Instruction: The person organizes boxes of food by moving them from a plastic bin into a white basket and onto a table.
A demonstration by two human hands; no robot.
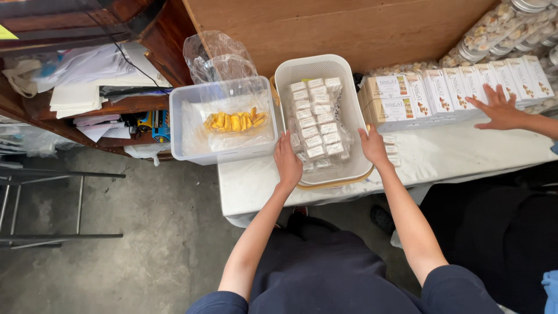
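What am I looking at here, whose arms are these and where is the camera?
There is one picture, taken by a camera worn on a person's head, looking straight down, so the two bare arms rising from the bottom are that person's own. The left hand and the right hand rest on the near rim of a white plastic basket, one at each side. The basket holds rows of small wrapped white packets. It stands on a table with a white cover. Left of it is a clear plastic tub with yellow pieces inside. To the right stands a row of white cardboard boxes, and another person's hand reaches in and rests flat against them. Clear jars lie behind the boxes.
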